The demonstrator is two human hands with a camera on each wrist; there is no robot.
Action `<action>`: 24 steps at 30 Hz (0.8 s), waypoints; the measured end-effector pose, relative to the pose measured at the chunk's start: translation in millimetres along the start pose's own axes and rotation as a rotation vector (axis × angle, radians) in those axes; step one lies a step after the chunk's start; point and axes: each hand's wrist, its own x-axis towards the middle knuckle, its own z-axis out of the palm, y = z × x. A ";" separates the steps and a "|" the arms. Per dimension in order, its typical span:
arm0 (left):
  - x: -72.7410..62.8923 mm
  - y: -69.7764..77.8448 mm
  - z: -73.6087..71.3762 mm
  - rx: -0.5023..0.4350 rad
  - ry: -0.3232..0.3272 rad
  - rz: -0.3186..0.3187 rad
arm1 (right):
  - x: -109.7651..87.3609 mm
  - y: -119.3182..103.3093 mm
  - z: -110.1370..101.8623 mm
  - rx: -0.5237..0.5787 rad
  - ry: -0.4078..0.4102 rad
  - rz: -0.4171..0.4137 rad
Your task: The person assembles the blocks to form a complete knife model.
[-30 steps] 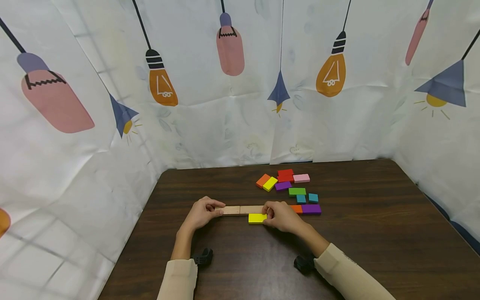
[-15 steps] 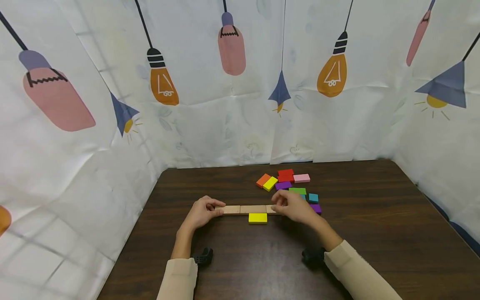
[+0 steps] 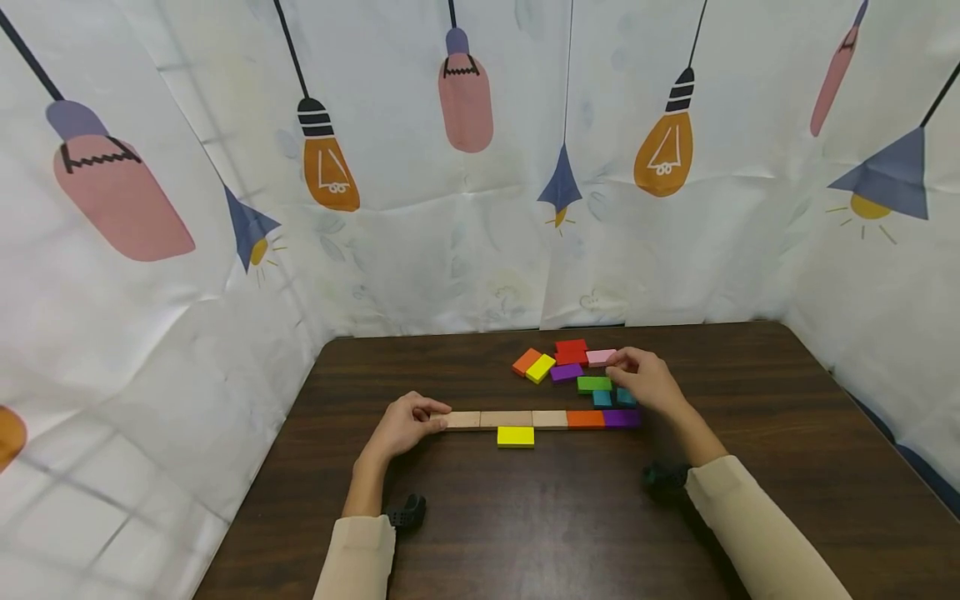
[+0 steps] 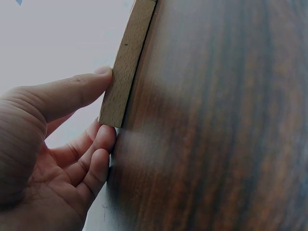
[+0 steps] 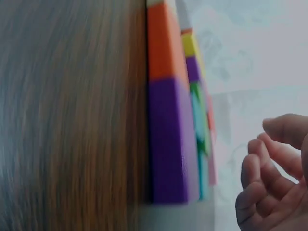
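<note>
My left hand point(image 3: 397, 428) holds the left end of a plain wooden block point(image 3: 461, 420) between thumb and fingers. In the left wrist view, the thumb presses one face of this block point(image 4: 127, 65), and fingers touch its end. It begins a straight row with two more plain blocks, an orange block point(image 3: 585, 419) and a purple block point(image 3: 621, 419). A yellow block point(image 3: 515, 437) lies against the row's near side. My right hand point(image 3: 649, 383) hovers by the pink block point(image 3: 600, 357) with loosely bent fingers. The right wrist view shows nothing between thumb and fingers.
Behind the row lie loose blocks: green point(image 3: 594, 385), two teal ones point(image 3: 602, 399), another purple point(image 3: 566, 372), red ones point(image 3: 572, 352), and a tilted orange and yellow pair point(image 3: 540, 367). The dark wooden table point(image 3: 510, 525) meets a printed white curtain point(image 3: 465, 250) at the back.
My right hand has let go of the yellow block and moved right and back, over the row to the pink block. The left hand and the row have stayed put.
</note>
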 end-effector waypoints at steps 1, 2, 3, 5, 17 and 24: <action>-0.1 0.0 0.1 0.000 0.000 -0.001 | 1.1 3.3 -1.9 -0.018 -0.009 0.004; -0.3 0.1 0.2 -0.001 -0.001 -0.002 | 2.6 6.5 -3.2 -0.031 -0.022 0.009; -0.1 -0.3 0.1 0.000 0.000 0.000 | 3.8 9.2 -4.3 -0.048 -0.038 0.008; 0.0 -0.5 0.1 -0.001 0.000 0.001 | 6.1 14.0 -5.5 -0.071 -0.076 0.005; -1.3 0.2 1.0 -0.003 -0.003 -0.011 | 17.1 31.7 -3.8 -0.125 -0.240 -0.016; -0.2 0.6 0.7 -0.004 -0.002 -0.010 | 20.9 31.4 -0.3 -0.149 -0.243 0.002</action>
